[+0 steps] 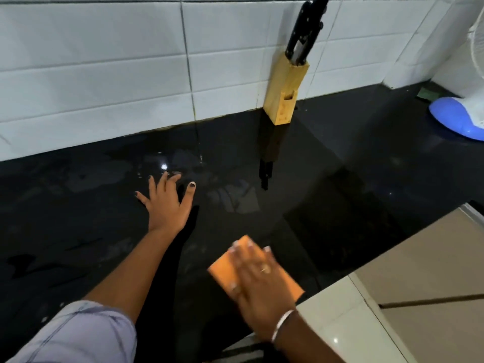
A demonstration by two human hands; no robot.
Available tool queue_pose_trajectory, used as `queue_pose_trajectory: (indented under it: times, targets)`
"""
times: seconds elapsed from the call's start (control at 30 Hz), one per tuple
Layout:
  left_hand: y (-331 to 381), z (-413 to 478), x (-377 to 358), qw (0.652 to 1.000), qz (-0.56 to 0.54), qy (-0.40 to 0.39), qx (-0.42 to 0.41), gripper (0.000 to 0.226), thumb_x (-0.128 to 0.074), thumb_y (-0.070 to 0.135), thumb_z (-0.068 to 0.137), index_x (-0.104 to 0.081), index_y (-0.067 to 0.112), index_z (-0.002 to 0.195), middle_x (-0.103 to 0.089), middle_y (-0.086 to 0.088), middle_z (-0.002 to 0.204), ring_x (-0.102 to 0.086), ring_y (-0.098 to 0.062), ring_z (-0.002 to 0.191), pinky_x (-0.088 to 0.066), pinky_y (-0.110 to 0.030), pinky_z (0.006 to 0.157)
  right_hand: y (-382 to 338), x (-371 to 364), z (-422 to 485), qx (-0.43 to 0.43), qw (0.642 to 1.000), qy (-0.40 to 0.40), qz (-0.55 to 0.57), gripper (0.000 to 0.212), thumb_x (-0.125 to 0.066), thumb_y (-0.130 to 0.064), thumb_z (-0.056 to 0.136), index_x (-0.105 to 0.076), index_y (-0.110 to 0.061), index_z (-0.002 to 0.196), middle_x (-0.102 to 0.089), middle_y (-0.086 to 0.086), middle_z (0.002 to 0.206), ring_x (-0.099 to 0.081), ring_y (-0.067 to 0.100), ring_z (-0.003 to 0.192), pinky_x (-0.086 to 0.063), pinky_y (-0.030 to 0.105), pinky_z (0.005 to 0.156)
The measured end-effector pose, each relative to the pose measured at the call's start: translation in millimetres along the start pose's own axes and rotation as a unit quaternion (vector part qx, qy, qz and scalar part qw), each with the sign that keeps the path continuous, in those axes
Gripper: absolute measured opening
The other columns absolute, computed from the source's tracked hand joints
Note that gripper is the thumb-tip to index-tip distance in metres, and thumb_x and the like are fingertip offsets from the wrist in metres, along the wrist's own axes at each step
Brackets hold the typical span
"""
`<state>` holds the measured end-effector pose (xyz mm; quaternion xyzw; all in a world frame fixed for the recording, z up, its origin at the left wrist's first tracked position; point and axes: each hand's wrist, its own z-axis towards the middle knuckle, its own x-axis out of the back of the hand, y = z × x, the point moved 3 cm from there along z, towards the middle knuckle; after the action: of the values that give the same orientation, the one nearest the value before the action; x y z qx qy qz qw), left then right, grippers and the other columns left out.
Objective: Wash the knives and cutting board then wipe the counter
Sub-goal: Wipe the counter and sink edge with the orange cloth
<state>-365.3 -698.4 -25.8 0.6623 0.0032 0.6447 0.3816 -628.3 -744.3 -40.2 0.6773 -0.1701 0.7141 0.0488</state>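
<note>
Head view: the right hand lies flat, its grip open with straight fingers pressing a flat, rectangular orange cloth onto the glossy black tabletop. A thin ring and a pale bangle show on that hand. Ahead and to the left of this grip, the left hand rests on the wet, streaked stone, fingers spread, its grip open too. Well beyond the right grip, a pale wooden knife block stands against the white tiled wall, holding black-handled knives. A blue and white fan base sits far right.
</note>
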Motion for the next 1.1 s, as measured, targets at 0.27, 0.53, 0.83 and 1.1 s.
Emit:
queue_pose_trajectory:
  times: [0.27,0.53,0.83,1.1]
  targets:
    - [-20.5,-10.8,15.9,0.998,0.003,0.002,-0.061,0.074,-0.020,0.069,0.086,-0.045,0.022,0.137,-0.028,-0.004,0.155,0.003,-0.029,0.148,0.012,-0.059,0.111,79.8,16.8,135.3,-0.274,0.961,-0.014,-0.015,0.063,-0.013,-0.042,0.098,0.000,-0.013,0.152,0.003,0.001,0.160,0.008,0.024,0.147,0.005,0.048,0.118]
    - [-18.2,-7.4,13.6,0.997,-0.065,0.010,-0.044,0.076,-0.021,0.070,0.085,-0.036,0.024,0.142,-0.016,-0.001,0.159,0.013,-0.029,0.147,0.018,-0.057,0.110,-43.6,-5.4,168.5,-0.014,0.993,-0.083,-0.082,0.063,-0.015,-0.039,0.100,0.003,-0.009,0.152,0.007,0.010,0.159,0.013,0.033,0.145,0.004,0.053,0.116]
    - [-6.5,-17.2,14.5,0.994,0.053,0.037,-0.088,0.076,-0.023,0.068,0.087,-0.041,0.017,0.140,-0.026,-0.012,0.155,-0.001,-0.041,0.145,0.009,-0.062,0.111,74.1,14.4,-2.2,-0.106,0.994,-0.019,0.007,0.062,-0.027,-0.042,0.094,-0.029,-0.013,0.148,-0.031,0.003,0.153,-0.027,0.029,0.142,-0.013,0.051,0.114]
    - [6.6,-62.5,30.4,0.997,0.018,0.060,-0.046,0.067,-0.025,0.063,0.089,-0.048,0.019,0.134,-0.034,-0.009,0.151,-0.008,-0.037,0.146,0.009,-0.062,0.110,226.4,52.8,-30.2,-0.363,0.931,-0.019,-0.026,0.059,-0.015,-0.042,0.100,-0.004,-0.017,0.153,-0.003,0.000,0.160,0.001,0.024,0.147,-0.001,0.050,0.118]
